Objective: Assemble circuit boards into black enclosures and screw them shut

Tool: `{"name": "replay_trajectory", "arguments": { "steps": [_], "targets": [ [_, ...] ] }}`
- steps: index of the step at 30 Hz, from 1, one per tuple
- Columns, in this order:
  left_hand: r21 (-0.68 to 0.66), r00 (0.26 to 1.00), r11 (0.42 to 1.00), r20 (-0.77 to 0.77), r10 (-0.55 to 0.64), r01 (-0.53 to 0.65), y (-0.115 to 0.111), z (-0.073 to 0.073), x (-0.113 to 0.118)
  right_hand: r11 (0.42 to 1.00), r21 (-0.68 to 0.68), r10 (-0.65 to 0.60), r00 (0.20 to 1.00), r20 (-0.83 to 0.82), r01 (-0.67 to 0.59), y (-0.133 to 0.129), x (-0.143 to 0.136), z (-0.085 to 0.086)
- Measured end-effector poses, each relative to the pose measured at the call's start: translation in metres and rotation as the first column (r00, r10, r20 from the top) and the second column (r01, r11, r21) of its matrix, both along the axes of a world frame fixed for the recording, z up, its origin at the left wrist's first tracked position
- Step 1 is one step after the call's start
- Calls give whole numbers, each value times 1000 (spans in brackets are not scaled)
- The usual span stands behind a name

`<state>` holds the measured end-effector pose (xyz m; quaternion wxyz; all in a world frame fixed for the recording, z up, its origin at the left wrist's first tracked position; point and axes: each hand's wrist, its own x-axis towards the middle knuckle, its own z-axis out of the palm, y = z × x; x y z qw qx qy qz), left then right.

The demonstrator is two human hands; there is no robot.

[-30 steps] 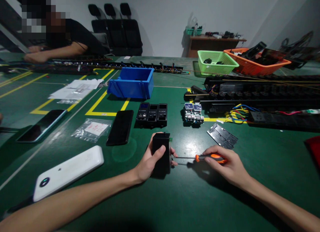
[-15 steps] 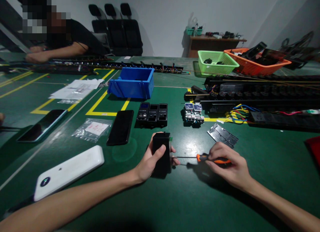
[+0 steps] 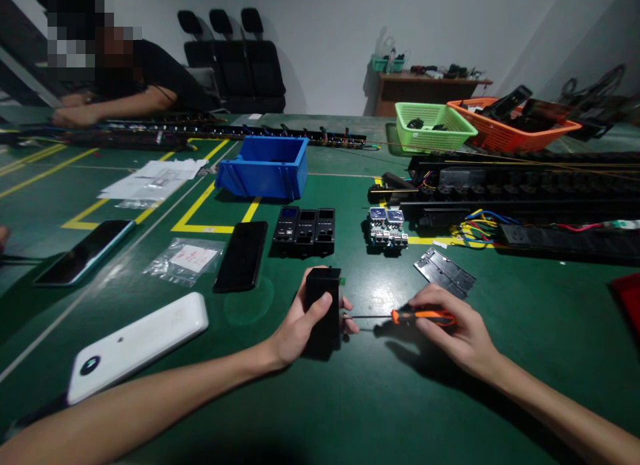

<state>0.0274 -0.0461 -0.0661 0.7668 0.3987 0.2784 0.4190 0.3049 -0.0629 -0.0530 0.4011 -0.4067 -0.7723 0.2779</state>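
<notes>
My left hand (image 3: 299, 325) is closed around a black plastic housing (image 3: 323, 318), thumb on the face turned to me and fingertips showing past its right side. In my right hand (image 3: 450, 325) is an orange-and-black screwdriver (image 3: 415, 316), held level with its shaft pointing left. Its tip is at the housing's right side, by my left fingertips; the exact contact point cannot be made out. Behind the housing sit several joined black modules (image 3: 304, 230). Bare circuit boards with small screens (image 3: 387, 228) lie to their right, and a flat black cover (image 3: 445, 271) rests beyond my right hand.
A blue bin (image 3: 265, 168) stands behind the modules. Phones (image 3: 241, 257), a plastic bag (image 3: 183, 259) and a white device (image 3: 140, 345) lie at left. Long black rails (image 3: 500, 185) with loose wires (image 3: 480, 225) and green (image 3: 433, 135) and orange baskets (image 3: 515, 135) are at right. Another person (image 3: 145, 78) sits far left.
My right fingers have shifted along the screwdriver handle, and the screwdriver sits slightly further left. The left hand and the housing have hardly moved.
</notes>
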Motion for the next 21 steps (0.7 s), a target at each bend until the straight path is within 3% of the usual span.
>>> {"name": "replay_trajectory", "arguments": {
  "steps": [8,15,21],
  "targets": [
    [4,1000,1000,-13,9,-9,-1,4,0,991,-106,-59,987,147,75,0,-1,1],
    [-39,1000,999,1,10,-10,0,3,1,981,-51,-187,982,32,188,-3,-3,-2],
    [-75,1000,997,-27,15,-17,0,8,2,993,39,-112,992,-51,114,-2,-2,-3]
  ]
}}
